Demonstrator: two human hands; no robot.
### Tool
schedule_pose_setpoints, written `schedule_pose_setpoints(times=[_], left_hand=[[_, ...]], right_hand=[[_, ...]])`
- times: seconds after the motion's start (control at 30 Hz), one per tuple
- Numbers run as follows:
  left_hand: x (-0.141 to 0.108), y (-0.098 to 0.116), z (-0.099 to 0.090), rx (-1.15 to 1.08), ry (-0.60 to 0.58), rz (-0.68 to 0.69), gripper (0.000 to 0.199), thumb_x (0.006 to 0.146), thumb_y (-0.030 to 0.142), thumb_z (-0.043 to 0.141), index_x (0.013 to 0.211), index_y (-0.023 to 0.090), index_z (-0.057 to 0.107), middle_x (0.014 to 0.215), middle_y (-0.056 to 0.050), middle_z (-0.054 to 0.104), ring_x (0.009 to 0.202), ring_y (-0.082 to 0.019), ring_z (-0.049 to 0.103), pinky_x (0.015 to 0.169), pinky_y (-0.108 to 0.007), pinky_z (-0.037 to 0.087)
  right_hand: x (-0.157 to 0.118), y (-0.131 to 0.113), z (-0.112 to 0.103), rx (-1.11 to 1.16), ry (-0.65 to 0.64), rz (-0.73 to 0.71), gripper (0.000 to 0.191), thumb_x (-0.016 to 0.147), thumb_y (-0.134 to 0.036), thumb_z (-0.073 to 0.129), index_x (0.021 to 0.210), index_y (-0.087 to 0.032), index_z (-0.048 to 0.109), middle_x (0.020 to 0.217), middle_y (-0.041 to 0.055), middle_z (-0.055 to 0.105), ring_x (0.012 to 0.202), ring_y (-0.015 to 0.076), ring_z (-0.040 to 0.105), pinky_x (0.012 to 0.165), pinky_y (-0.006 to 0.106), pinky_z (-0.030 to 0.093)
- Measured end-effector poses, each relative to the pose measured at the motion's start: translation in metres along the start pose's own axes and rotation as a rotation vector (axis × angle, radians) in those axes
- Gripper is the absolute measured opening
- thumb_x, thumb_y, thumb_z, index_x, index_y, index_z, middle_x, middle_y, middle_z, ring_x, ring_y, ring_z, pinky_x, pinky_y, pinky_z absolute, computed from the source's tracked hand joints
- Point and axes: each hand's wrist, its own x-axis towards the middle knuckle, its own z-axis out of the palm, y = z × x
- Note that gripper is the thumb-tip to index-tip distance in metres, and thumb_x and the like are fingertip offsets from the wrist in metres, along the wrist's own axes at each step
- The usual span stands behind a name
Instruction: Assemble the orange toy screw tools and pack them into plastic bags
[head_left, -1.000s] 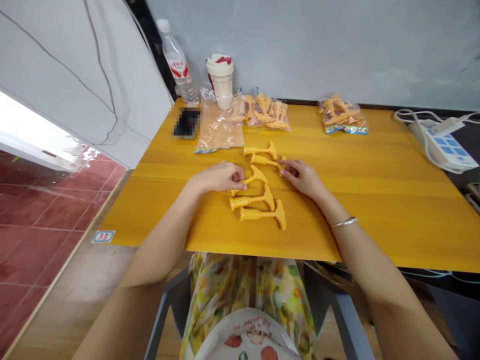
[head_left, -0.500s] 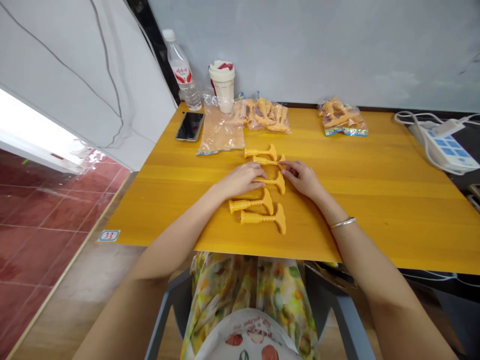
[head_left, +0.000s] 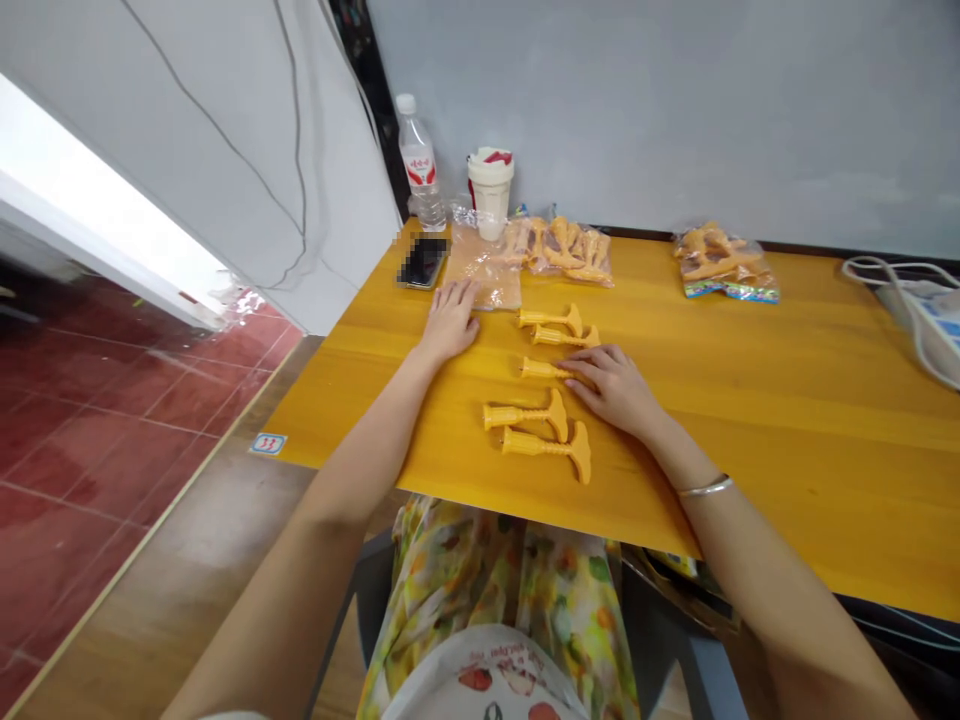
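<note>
My right hand has its fingers closed over the handle end of the middle yellow T-handled plastic piece, hiding that handle. Two similar yellow pieces lie just beyond it, the upper piece and another piece close together. Nearer the table's front edge lie two more, one piece above the nearest piece. All have ribbed sleeves pointing left. My left hand rests flat on the table, empty, fingers stretched toward the clear plastic bag.
Behind stand a water bottle and a white cup, with a phone in front. A bag of yellow pieces lies beside them, another bag farther right. A power strip with cables sits at the right edge.
My left hand has left the middle yellow piece and moved away left toward the plastic bag. My right hand has shifted from the second piece down to the middle one. The view has turned slightly left.
</note>
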Motion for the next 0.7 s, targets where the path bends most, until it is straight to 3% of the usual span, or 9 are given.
schedule_pose_setpoints(times=[0.2,0.3,0.4,0.53,0.7], left_hand=[[-0.001,-0.002,0.013,-0.009,0.020,-0.020,0.049,0.094,0.023,0.043,0.141,0.024,0.054,0.150,-0.013,0.051,0.144,-0.032,0.039,0.119,-0.061,0.025],[-0.001,0.001,0.010,-0.004,0.030,-0.028,0.057,0.090,0.020,0.046,0.147,0.021,0.048,0.154,-0.014,0.046,0.147,-0.033,0.035,0.121,-0.061,0.021],[-0.008,0.014,0.004,-0.061,0.077,-0.014,0.071,0.084,0.017,0.051,0.154,0.020,0.038,0.160,-0.012,0.038,0.152,-0.033,0.027,0.124,-0.059,0.014],[-0.051,0.050,-0.005,-0.359,0.082,-0.072,0.062,0.096,0.027,0.042,0.157,0.024,0.028,0.162,-0.012,0.034,0.152,-0.025,0.029,0.125,-0.051,0.024],[-0.121,0.104,-0.017,-0.672,-0.085,-0.257,0.060,0.102,0.055,0.030,0.156,0.027,0.029,0.167,-0.008,0.024,0.156,-0.022,0.020,0.127,-0.046,0.018]], right_hand=[[0.001,0.001,-0.002,-0.006,0.042,0.056,0.044,0.100,-0.044,0.044,0.132,-0.023,0.066,0.127,0.0127,0.066,0.115,0.0321,0.055,0.097,0.051,0.048],[0.001,-0.018,-0.006,0.033,0.086,0.050,0.049,0.100,-0.047,0.045,0.142,-0.024,0.057,0.141,0.0131,0.059,0.129,0.0328,0.050,0.106,0.054,0.044],[-0.009,-0.046,-0.007,0.086,0.025,-0.026,0.058,0.099,-0.052,0.045,0.151,-0.026,0.045,0.157,0.0119,0.043,0.147,0.0327,0.035,0.117,0.057,0.035],[-0.041,-0.067,-0.006,0.099,-0.077,-0.006,0.070,0.097,-0.057,0.045,0.159,-0.029,0.029,0.166,0.0119,0.025,0.155,0.0348,0.016,0.119,0.064,0.026],[-0.069,-0.066,-0.006,0.072,-0.108,0.066,0.075,0.098,-0.058,0.042,0.161,-0.022,0.023,0.169,0.0160,0.006,0.155,0.0354,-0.002,0.119,0.067,0.022]])
